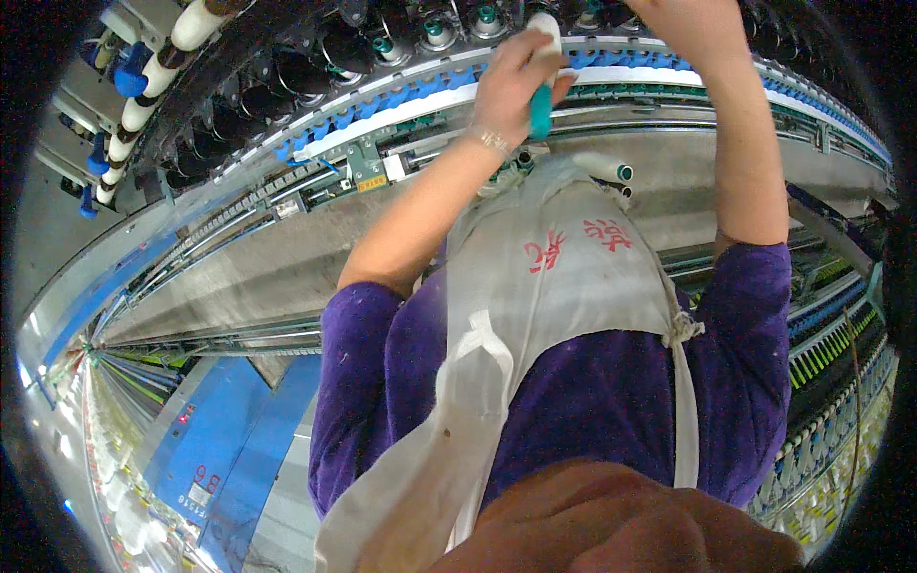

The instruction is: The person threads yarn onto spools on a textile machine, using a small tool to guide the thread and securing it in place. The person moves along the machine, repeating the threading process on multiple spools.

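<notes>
My left hand (516, 78) is closed around a yarn bobbin held roughly upright. White yarn (545, 26) shows above the fingers, and the teal tube end (541, 115) sticks out below them. At the top edge my right hand (680, 24) reaches toward the machine; its fingers are cut off by the picture, so what it touches is hidden. Both hands are over a long spinning frame, beside a row of spindles with teal tops (487, 17). More white bobbins with dark teal ends (611, 168) poke out of the top of my pale apron (573, 248).
A curved rail with blue clips (411, 93) runs along the machine below the spindles. White yarn rolls and blue knobs (131, 72) hang at upper left. A blue machine cabinet (224, 430) stands at lower left. Another row of bobbins with green parts (831, 349) lines the right.
</notes>
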Action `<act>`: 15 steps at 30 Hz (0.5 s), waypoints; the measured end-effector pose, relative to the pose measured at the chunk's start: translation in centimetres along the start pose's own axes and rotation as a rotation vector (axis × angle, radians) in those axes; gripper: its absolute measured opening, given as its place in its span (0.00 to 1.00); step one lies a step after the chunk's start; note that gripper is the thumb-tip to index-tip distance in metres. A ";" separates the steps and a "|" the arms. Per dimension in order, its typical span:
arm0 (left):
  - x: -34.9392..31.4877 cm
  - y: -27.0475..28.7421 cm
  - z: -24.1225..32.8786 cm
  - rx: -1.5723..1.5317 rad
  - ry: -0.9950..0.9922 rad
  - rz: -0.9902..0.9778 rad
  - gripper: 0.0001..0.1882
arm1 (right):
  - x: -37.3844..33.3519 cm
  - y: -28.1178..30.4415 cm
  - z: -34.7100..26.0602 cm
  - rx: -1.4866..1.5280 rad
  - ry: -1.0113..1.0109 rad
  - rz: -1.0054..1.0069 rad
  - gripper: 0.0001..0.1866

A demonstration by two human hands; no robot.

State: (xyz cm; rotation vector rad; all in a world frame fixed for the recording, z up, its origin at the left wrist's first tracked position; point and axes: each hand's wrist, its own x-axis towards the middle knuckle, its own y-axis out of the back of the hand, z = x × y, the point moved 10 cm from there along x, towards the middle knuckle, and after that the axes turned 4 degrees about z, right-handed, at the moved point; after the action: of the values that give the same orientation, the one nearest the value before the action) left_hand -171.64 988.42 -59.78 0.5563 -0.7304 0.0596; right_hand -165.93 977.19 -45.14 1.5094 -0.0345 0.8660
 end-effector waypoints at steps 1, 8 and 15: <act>0.8 -0.8 0.2 0.057 -0.017 0.005 0.16 | 0.4 1.0 0.6 0.050 -0.029 -0.001 0.21; 3.7 -5.2 -3.1 -0.046 0.515 -0.128 0.30 | -0.6 0.1 3.5 0.625 -0.372 -0.299 0.23; 6.7 -5.7 -4.9 -0.158 0.562 0.142 0.27 | -0.1 -0.9 3.2 1.222 -0.575 -0.215 0.16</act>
State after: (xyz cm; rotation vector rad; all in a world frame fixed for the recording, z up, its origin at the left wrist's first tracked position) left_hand -162.26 985.11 -61.07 0.3113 -0.2210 0.2770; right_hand -163.95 974.51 -45.59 2.8023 0.2791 0.1801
